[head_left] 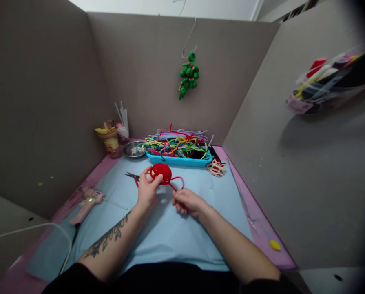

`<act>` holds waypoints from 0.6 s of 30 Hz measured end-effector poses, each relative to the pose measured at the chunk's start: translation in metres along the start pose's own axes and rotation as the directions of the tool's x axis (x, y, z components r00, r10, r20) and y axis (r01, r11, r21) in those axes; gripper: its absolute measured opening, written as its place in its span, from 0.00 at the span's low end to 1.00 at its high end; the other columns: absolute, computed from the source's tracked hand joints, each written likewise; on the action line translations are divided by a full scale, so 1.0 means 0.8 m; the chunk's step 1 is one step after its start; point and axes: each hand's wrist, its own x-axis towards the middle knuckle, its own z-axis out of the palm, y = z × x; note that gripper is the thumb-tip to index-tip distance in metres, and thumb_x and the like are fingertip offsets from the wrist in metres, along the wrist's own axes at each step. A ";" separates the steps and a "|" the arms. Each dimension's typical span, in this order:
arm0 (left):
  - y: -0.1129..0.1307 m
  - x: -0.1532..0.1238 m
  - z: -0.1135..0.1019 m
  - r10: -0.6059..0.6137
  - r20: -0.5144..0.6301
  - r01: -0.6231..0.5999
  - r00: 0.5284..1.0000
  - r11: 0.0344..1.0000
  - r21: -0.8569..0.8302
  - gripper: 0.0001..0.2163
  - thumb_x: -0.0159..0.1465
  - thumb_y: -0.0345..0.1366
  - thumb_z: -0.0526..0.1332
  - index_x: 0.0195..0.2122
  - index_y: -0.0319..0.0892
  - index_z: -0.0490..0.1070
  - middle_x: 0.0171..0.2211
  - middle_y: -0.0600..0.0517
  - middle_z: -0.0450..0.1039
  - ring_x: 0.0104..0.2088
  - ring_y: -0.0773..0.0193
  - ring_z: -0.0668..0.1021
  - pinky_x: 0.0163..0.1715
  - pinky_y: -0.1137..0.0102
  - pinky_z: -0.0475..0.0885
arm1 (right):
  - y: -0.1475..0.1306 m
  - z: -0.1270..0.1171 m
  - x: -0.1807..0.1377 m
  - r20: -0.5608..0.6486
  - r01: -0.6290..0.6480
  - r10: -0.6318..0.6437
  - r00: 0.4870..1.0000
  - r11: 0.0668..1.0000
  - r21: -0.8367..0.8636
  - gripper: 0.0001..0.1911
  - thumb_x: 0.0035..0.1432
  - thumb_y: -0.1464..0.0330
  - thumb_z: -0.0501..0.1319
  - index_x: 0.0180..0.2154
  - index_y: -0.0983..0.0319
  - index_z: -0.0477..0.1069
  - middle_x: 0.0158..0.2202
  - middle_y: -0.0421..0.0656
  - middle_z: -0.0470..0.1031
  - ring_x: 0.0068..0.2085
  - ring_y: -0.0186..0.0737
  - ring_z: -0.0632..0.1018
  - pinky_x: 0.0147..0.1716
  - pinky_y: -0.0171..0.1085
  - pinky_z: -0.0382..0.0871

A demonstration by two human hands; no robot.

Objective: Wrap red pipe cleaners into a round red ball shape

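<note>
A rounded red pipe-cleaner piece (161, 173) is in my left hand (149, 185), closed around its left side with the thumb across the front. From its lower right a red pipe cleaner (181, 179) loops out and down. My right hand (186, 201) pinches the end of that strand, a short way right of the red piece. Just left of my left hand lie scissors (131, 175) with dark blades and red handles, partly hidden behind my fingers. Both hands are above the light blue cloth (170, 232).
A blue tray (179, 161) of colourful pipe cleaners stands at the back, beside a metal dish (133, 150). To the left lies a pink glue gun (87, 205) with a green light. A decorated piece (216, 168) is at right; a green ornament (189, 75) hangs above.
</note>
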 end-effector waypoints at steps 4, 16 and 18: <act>-0.002 -0.004 0.001 0.012 0.017 -0.013 1.000 0.996 0.088 0.32 0.48 0.33 0.70 0.52 0.40 0.57 0.28 0.50 0.78 0.26 0.66 0.78 0.33 0.71 0.72 | -0.005 0.010 -0.009 -0.283 0.428 -0.596 0.751 0.766 -0.480 0.12 0.56 0.59 0.59 0.30 0.61 0.72 0.22 0.38 0.70 0.23 0.32 0.68 0.25 0.33 0.63; -0.008 0.001 0.004 -0.193 -0.030 0.189 0.981 0.977 -0.094 0.29 0.43 0.31 0.72 0.46 0.41 0.62 0.28 0.55 0.75 0.24 0.72 0.75 0.30 0.75 0.70 | 0.001 0.015 -0.010 -0.042 0.279 -0.823 0.567 0.240 -0.930 0.07 0.58 0.71 0.56 0.36 0.59 0.73 0.33 0.44 0.77 0.37 0.42 0.75 0.40 0.38 0.66; -0.010 0.003 0.003 -0.209 -0.015 0.206 0.978 0.972 -0.112 0.27 0.44 0.30 0.72 0.44 0.40 0.63 0.31 0.52 0.76 0.28 0.70 0.77 0.32 0.75 0.71 | 0.000 0.012 -0.008 -0.112 0.313 -0.814 0.569 0.341 -0.886 0.07 0.58 0.71 0.56 0.31 0.59 0.73 0.31 0.43 0.77 0.34 0.40 0.75 0.38 0.37 0.66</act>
